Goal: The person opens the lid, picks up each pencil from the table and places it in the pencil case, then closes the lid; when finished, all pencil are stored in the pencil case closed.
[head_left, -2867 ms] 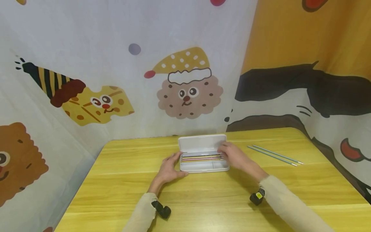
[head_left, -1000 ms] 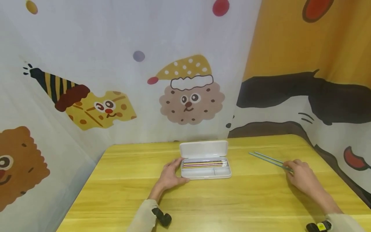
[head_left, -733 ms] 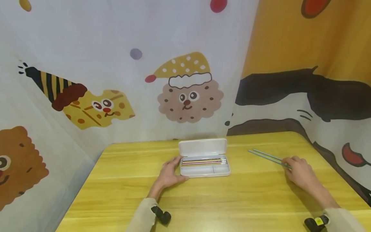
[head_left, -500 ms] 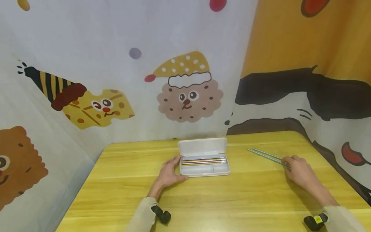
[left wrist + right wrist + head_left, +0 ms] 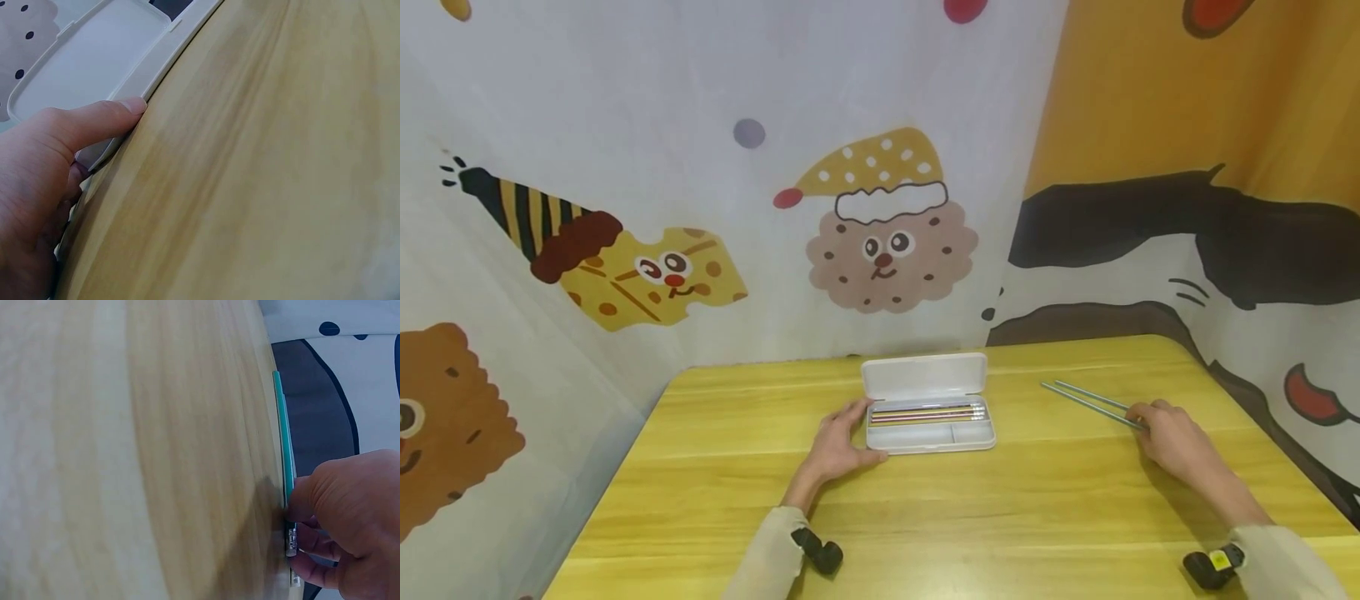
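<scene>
A white pencil case (image 5: 911, 437) lies with its lid raised at the back of the table. Several striped pencils (image 5: 922, 415) lie side by side in its rear compartment. My left hand (image 5: 835, 450) holds the case's left end, thumb at the front corner and fingers along the side; the left wrist view shows the thumb (image 5: 106, 122) on the front edge. To the right, my right hand (image 5: 1172, 437) pinches two teal pencils (image 5: 1086, 402) near their eraser ends. In the right wrist view, thumb and fingers (image 5: 303, 503) close about the pencils (image 5: 284, 431), which lie along the tabletop.
The yellow wood-grain table (image 5: 970, 525) has a rounded far right corner. Directly behind it hangs a cartoon-printed curtain (image 5: 880, 83). The case's front section is split by a small divider (image 5: 953, 433).
My right hand has left the case's right end, moved right and taken hold of the teal pencils' eraser ends; lately it has shifted them barely. My left hand stays on the case.
</scene>
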Demonstrator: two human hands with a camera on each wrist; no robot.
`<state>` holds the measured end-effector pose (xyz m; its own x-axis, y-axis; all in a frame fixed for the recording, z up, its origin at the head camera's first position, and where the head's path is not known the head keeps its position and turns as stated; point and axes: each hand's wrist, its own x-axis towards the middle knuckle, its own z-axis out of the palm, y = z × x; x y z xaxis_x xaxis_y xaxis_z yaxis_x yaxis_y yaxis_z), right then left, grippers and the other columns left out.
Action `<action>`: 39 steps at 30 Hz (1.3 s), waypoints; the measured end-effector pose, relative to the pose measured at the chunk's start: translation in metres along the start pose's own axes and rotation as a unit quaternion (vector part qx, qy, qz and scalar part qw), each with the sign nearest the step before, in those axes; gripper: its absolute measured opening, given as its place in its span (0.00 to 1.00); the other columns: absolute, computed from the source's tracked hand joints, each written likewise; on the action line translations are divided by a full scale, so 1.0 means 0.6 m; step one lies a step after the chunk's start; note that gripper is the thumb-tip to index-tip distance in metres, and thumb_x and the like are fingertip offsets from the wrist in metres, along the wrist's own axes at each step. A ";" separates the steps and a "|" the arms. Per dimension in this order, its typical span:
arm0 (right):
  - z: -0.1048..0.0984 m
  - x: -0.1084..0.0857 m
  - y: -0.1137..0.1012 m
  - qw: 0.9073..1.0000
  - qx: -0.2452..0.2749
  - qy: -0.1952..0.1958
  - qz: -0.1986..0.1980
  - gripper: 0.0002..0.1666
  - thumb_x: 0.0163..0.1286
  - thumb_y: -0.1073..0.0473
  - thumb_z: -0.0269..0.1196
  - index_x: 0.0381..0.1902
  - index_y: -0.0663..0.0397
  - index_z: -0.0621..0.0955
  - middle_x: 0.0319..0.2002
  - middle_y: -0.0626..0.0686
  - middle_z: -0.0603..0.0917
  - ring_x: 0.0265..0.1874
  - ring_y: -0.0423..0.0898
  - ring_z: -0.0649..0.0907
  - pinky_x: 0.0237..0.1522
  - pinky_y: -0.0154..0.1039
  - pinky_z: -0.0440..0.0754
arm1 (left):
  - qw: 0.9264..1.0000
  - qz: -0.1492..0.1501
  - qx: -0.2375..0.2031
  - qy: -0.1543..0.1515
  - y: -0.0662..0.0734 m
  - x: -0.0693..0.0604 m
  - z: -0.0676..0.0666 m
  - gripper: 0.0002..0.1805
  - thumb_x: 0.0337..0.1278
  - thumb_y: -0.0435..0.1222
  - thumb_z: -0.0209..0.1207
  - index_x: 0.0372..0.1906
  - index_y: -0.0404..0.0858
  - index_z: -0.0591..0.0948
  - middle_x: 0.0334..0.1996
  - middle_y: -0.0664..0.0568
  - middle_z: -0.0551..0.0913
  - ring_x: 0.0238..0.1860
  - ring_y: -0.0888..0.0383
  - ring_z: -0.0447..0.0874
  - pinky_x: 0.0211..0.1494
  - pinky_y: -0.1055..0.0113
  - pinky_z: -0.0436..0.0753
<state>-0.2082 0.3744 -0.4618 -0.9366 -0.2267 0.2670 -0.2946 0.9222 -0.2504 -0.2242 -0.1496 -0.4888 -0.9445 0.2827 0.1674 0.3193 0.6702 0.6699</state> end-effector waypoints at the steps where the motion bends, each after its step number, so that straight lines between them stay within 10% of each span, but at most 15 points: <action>1: 0.000 0.000 0.000 1.000 0.000 -0.002 0.000 0.15 0.53 0.77 0.63 0.40 0.69 0.82 0.31 0.61 0.79 0.30 0.63 0.81 0.29 0.60 0.81 | 1.000 0.001 0.001 0.001 0.000 0.000 0.000 0.52 0.36 0.50 0.78 0.73 0.48 0.69 0.72 0.45 0.68 0.70 0.33 0.60 0.70 0.35 0.57; 39: -0.007 0.009 -0.049 0.992 0.025 0.068 -0.108 0.16 0.51 0.81 0.66 0.37 0.64 0.84 0.32 0.56 0.81 0.31 0.58 0.82 0.32 0.57 0.83 | 1.000 0.011 0.005 -0.005 -0.001 0.004 0.000 0.50 0.38 0.49 0.78 0.72 0.47 0.70 0.71 0.45 0.69 0.69 0.39 0.64 0.72 0.40 0.57</action>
<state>-0.2042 0.3475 -0.4492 -0.8181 -0.3696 0.4407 -0.4973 0.8394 -0.2192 -0.2265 -0.1493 -0.4888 -0.9367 0.3034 0.1749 0.3404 0.6710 0.6587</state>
